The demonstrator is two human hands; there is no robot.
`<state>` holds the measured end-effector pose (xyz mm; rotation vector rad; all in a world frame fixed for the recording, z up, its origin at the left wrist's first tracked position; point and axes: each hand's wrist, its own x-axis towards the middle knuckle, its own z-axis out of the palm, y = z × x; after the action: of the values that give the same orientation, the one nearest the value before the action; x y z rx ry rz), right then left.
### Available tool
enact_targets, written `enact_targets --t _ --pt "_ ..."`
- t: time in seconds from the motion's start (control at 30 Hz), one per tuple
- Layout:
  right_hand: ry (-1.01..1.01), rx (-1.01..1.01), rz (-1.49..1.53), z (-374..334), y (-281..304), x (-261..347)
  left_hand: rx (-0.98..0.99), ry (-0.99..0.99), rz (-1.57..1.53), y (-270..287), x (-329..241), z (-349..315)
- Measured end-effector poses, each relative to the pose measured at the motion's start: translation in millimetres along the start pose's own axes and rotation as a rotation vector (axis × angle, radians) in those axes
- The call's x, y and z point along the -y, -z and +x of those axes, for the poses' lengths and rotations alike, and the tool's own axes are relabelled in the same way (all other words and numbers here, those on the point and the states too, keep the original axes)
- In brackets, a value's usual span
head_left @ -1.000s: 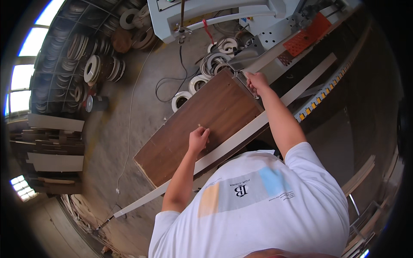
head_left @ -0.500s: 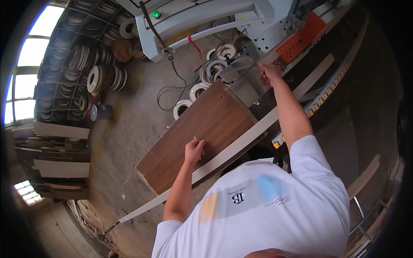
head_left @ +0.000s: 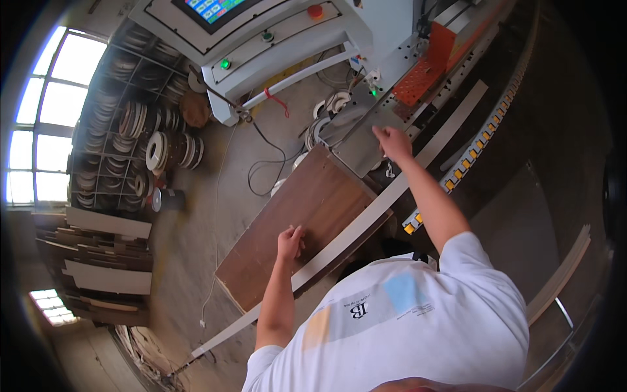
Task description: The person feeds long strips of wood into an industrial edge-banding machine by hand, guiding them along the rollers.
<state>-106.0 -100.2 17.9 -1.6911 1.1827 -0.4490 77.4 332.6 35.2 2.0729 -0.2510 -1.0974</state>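
- Shelving rack (head_left: 124, 130) well left of the fingers, crammed with rolls of edge banding (head_left: 157, 150) (pale and dark coils); more coils (head_left: 326, 117) beyond the board's far end
- Brown wood-grain board (head_left: 307, 222), long and flat, tilted; pale strip (head_left: 366, 222) along its right edge
- Left hand (head_left: 289, 243) flat on board, fingers together
- Right hand (head_left: 392, 142) past the board's far corner, over grey machine bed (head_left: 366, 140); fingers loosely curled, grip unclear

The panel (head_left: 304, 225) under the left hand (head_left: 289, 243) looked like dark brown wood-grain laminate, smooth and matt, with a paler raw core along its near edge. The strip (head_left: 366, 219) beside it was pale, smooth edge banding with a dull sheen. The machine housing (head_left: 366, 32) was painted metal, light grey and faintly glossy, with an orange perforated metal guard (head_left: 421, 81). The floor (head_left: 215, 215) was rough, dusty concrete. The shirt (head_left: 418, 326) was white matt cloth.
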Motion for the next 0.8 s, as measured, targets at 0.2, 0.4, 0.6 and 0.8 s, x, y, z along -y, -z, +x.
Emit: enact_targets --t 0.2,0.4,0.6,0.8 --pt "0.226 -0.436 -0.216 -87.3 57.2 -45.4 -0.003 -0.026 -0.019 -1.3 2.9 1.6" --pt "0.224 -0.613 -0.239 -111.8 86.5 -101.6 -0.058 -0.025 0.019 -9.1 3.8 2.8" --pt "0.181 -0.591 -0.343 -107.6 80.4 -115.5 0.072 0.047 0.068 -35.1 -9.1 -2.2" --pt "0.182 -0.561 -0.326 -105.2 75.5 -118.5 0.033 -0.02 0.097 -69.6 -24.0 -5.4"
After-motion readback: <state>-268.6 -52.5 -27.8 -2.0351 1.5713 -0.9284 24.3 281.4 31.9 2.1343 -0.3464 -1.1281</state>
